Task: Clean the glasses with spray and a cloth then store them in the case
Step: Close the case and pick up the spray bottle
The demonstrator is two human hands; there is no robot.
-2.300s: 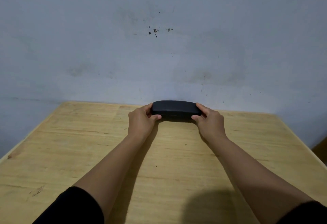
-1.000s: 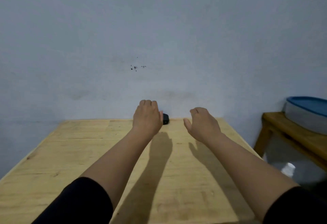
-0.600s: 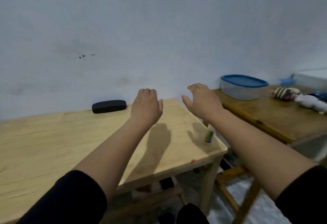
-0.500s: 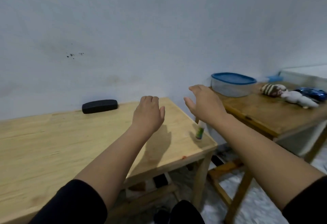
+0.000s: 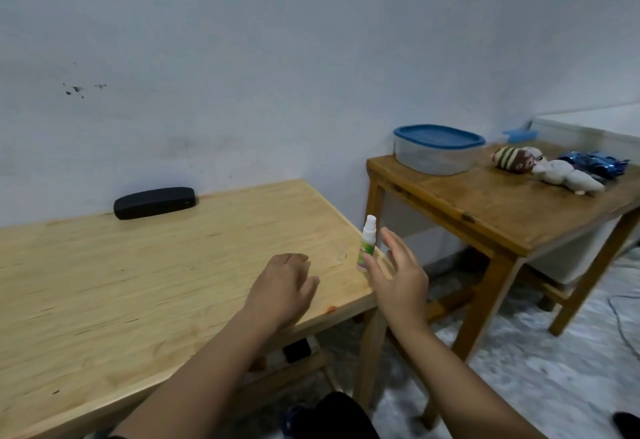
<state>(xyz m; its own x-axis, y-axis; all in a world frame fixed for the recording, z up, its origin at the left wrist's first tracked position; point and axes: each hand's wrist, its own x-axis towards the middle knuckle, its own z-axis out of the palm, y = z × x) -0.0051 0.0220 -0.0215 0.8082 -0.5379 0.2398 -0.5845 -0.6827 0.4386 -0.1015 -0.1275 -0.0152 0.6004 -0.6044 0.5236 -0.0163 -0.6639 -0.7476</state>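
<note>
The black glasses case (image 5: 154, 203) lies shut at the back of the light wooden table (image 5: 138, 282), against the wall. A small white spray bottle (image 5: 367, 244) with a green label stands upright near the table's right edge. My right hand (image 5: 398, 272) is open just right of the bottle, thumb close to its base, fingers spread and holding nothing. My left hand (image 5: 280, 288) hovers low over the table left of the bottle, fingers loosely curled and empty. No glasses or cloth are in view.
A darker wooden side table (image 5: 502, 203) stands to the right with a blue-lidded plastic tub (image 5: 438, 149), soft toys (image 5: 540, 168) and a blue packet (image 5: 595, 163). Between the tables is a gap down to a pale speckled floor (image 5: 540, 366).
Both hands let go of the case at the wall. My view swung right, and the right hand dropped close beside the spray bottle; the left hand lowered toward the tabletop.
</note>
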